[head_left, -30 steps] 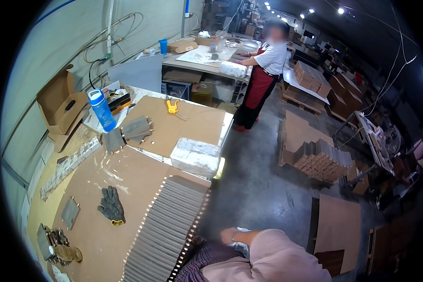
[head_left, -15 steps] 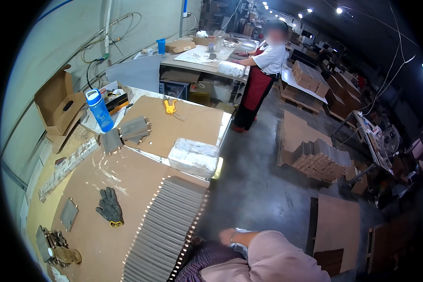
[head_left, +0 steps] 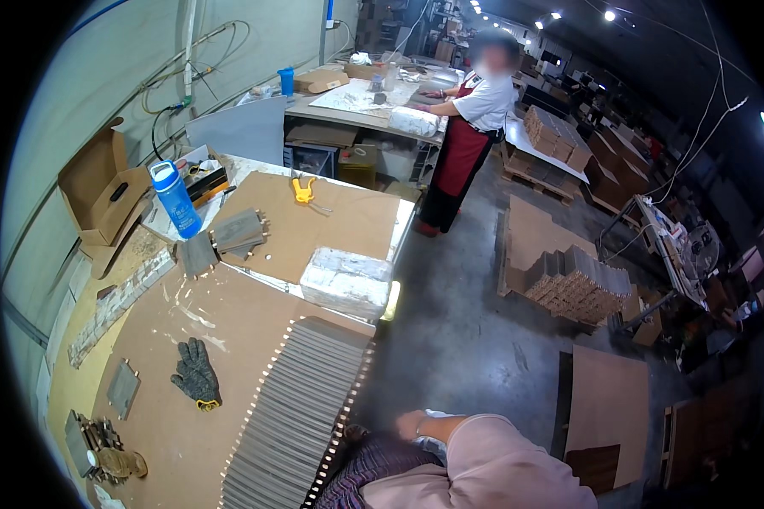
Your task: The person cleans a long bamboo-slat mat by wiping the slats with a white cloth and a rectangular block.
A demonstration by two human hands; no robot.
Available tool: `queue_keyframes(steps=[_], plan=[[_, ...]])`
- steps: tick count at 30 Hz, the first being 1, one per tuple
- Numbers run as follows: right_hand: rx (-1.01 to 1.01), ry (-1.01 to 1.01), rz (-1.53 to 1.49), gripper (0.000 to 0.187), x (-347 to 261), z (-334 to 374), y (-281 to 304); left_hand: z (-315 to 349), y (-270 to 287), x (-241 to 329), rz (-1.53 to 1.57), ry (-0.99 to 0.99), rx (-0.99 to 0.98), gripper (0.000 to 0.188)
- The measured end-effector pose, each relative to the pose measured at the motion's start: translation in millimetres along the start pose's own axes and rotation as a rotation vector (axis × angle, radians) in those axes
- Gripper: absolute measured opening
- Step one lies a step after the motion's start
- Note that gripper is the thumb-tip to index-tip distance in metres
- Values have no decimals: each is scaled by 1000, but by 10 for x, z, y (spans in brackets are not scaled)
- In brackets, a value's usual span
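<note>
My right hand (head_left: 411, 423) is low by my body, beyond the table's right edge, at the end of a pale pink sleeve. It is small and blurred; its fingers cannot be made out. Something white (head_left: 433, 417) shows beside the wrist, and whether I hold it is unclear. My left hand is out of view. Nearest on the table is a long row of grey slats (head_left: 301, 407) with light wooden pegs at their ends. A dark grey knit glove (head_left: 197, 373) with a yellow cuff lies left of the row. Nothing touches the glove.
Grey pegged pieces (head_left: 239, 233), a blue bottle (head_left: 175, 199), yellow-handled pliers (head_left: 304, 192) and a whitish wrapped block (head_left: 346, 282) sit farther up the table. A brown bottle (head_left: 120, 461) lies lower left. A co-worker (head_left: 471, 136) stands at another table. Stacked slats (head_left: 577, 284) stand on the floor.
The view has shifted very slightly, moving the table things a little left. The co-worker's hands have moved a little. My right arm stays where it was.
</note>
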State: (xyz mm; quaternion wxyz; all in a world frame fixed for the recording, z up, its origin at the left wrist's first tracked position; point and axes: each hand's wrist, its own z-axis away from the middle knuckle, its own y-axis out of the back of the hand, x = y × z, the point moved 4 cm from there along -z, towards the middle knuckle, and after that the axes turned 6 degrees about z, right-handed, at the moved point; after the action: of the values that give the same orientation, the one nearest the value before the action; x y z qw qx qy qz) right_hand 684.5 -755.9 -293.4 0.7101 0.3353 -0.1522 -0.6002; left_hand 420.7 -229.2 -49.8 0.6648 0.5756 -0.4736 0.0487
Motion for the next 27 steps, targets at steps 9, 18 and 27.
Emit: queue_keyframes(steps=[9,18,27], plan=[[9,8,8,35,20,-51,-51,19,-3,176,-84,-8,38,37],[17,6,7,36,68,-100,-130,12,-12,85,-94,-54,57,38],[11,23,-6,36,39,-45,-58,-3,17,-31,-83,60,-11,43]])
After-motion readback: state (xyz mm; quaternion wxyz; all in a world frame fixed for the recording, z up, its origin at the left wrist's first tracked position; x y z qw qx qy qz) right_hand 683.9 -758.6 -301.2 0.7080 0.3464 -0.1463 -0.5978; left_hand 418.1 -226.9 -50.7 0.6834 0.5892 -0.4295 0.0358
